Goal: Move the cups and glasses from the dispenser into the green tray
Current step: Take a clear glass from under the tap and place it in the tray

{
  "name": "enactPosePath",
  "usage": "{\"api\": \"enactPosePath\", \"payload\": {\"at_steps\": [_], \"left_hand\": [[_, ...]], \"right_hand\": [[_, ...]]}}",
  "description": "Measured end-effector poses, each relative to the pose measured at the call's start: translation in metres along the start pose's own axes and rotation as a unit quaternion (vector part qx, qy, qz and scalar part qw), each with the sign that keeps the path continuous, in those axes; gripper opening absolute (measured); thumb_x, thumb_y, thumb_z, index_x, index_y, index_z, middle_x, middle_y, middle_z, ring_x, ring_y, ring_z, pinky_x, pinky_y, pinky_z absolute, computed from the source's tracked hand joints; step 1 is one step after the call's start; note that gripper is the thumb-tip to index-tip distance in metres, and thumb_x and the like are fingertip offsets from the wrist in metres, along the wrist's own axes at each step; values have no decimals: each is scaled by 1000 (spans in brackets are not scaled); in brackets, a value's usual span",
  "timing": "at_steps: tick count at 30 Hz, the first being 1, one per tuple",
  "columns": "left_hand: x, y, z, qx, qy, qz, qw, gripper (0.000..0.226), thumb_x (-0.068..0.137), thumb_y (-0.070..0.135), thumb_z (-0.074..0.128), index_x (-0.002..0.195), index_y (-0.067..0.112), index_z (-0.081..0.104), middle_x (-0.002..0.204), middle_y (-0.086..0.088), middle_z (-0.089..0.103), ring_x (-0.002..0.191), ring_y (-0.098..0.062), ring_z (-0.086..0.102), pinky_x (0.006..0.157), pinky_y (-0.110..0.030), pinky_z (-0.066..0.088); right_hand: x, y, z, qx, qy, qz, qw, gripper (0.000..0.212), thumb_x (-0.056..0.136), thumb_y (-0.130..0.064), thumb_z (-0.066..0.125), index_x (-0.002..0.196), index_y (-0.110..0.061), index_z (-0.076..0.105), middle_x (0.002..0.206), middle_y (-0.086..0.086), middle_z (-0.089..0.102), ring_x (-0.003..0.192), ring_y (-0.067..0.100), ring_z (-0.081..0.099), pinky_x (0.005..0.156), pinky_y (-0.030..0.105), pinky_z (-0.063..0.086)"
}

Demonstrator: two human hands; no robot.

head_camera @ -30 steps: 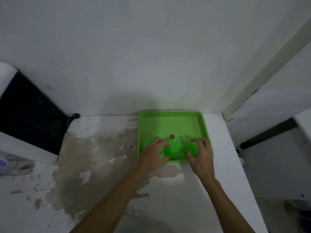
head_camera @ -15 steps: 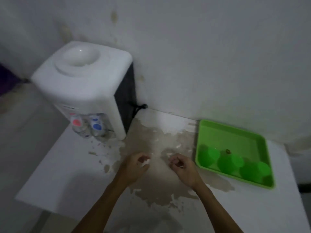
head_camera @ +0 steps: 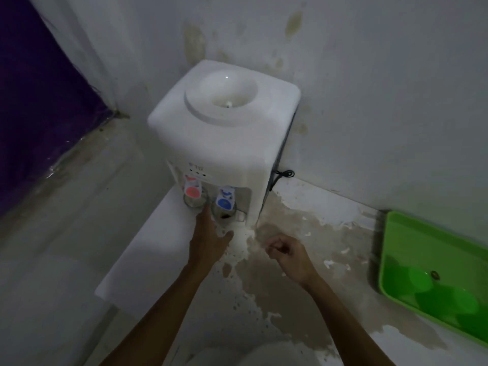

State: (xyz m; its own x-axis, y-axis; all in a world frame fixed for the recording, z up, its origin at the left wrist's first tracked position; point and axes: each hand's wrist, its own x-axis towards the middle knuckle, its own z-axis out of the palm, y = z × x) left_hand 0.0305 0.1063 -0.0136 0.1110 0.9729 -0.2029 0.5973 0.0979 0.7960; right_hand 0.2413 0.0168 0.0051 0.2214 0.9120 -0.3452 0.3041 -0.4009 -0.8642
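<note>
From my feed, the white water dispenser [head_camera: 224,133] fills the centre of the frame, standing on the bench [head_camera: 148,249] against the stained wall. Under its red tap [head_camera: 192,188] I see a clear glass [head_camera: 195,201], and under the blue tap [head_camera: 225,199] a second glass [head_camera: 224,212], both standing in the dispenser's recess.

My left hand [head_camera: 208,240] is stretched flat toward that recess, fingers extended, with the fingertips reaching in between the two glasses and just at the first one; I cannot tell whether they actually touch it, and it grips nothing. My right hand [head_camera: 289,253] hovers lower and to the right, over the brown peeled patch of the bench, fingers curled loosely inward and empty.

At the right edge of the frame sits the green tray [head_camera: 412,233], well apart from the dispenser. Several green cups [head_camera: 412,285] lie in its near part, blurred together, so I cannot count them reliably.
</note>
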Motion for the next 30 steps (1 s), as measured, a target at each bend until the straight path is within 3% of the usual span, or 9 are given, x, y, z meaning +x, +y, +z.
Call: {"api": "enactPosePath", "payload": {"at_steps": [4,8,13,15,20,23,28,30], "left_hand": [[24,4,6,-20,-7,42,999,83,83,27,78,149,31,29,150,2,46,134,-21,49,102,-37,45],[44,8,9,-19,-5,26,999,73,82,30,79,143,25,41,136,1,60,123,-20,59,99,-47,54],[37,9,12,-34,15,37,999,63,78,30,81,132,32,48,122,10,64,107,-9,61,79,-24,53],[30,8,12,-30,11,30,999,59,76,29,81,126,35,49,116,12,63,102,-9,61,72,-20,49],[-5,-1,21,-12,24,-13,1000,59,71,29,86,121,25,55,108,9,60,98,-14,58,77,-30,50],[-31,-1,35,5,-4,-33,999,65,69,32,88,125,23,57,110,4,62,100,-18,59,83,-36,56],[-77,33,76,-8,-79,33,996,64,64,32,91,120,29,59,105,8,66,98,-17,64,77,-24,51],[-91,58,97,-25,-109,57,992,63,63,38,90,118,34,60,107,11,68,99,-12,65,77,-21,53]], "right_hand": [[3,4,-3,-5,12,10,1000,10,86,-8,70,83,-17,72,70,0,62,70,17,62,70,31,52],[1,10,-16,-19,34,20,999,13,86,-10,69,83,-23,72,76,-3,69,74,15,67,71,28,53],[-4,18,-30,-16,47,21,999,19,86,-8,68,81,-26,71,74,-5,71,67,3,65,65,14,50],[-6,22,-33,-9,47,21,999,20,86,-6,67,81,-25,72,74,-2,72,68,9,66,66,19,51],[-19,34,-41,36,38,29,998,13,86,-2,66,87,-14,72,76,11,71,71,18,64,73,32,53],[-35,46,-52,57,38,42,997,12,85,-1,66,87,-12,71,75,12,69,69,16,63,71,30,52],[-69,73,-90,92,51,74,992,13,87,0,65,89,-11,71,78,11,70,71,18,64,71,30,52],[-82,80,-106,128,62,95,985,9,90,-4,65,90,-12,69,80,9,68,71,19,62,63,21,50]]}}
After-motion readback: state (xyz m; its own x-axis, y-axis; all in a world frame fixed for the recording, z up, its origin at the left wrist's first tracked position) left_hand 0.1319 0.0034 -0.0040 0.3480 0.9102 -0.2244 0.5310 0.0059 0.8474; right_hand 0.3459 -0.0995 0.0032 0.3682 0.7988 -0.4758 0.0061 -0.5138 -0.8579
